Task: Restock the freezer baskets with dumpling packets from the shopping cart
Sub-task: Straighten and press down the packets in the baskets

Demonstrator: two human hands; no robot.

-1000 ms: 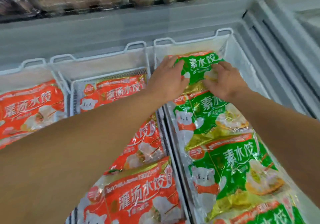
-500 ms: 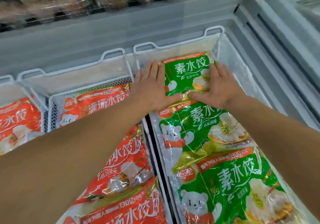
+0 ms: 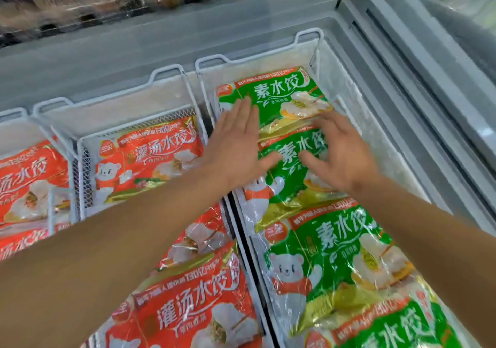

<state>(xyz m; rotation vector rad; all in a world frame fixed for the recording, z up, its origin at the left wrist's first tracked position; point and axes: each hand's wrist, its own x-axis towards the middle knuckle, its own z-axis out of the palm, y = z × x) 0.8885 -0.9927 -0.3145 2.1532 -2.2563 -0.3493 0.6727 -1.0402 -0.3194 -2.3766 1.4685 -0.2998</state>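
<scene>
A green dumpling packet (image 3: 281,97) lies flat at the far end of the right white wire basket (image 3: 308,34), overlapping a row of several green packets (image 3: 335,243). My left hand (image 3: 236,143) is spread flat, fingers apart, over the near left edge of the far packet. My right hand (image 3: 338,154) hovers with fingers splayed over the second green packet (image 3: 292,165). Neither hand grips anything. Red dumpling packets (image 3: 150,157) fill the basket to the left.
Another basket at the far left (image 3: 16,114) holds more red packets (image 3: 29,181). The freezer's grey rim and sliding-lid rails (image 3: 389,60) run along the right. A frosted freezer wall (image 3: 375,143) lies right of the green row. Shelved goods are blurred beyond the freezer.
Both hands have let go of the far green packet, which now lies flat in the basket. The hands have opened and drawn back towards me.
</scene>
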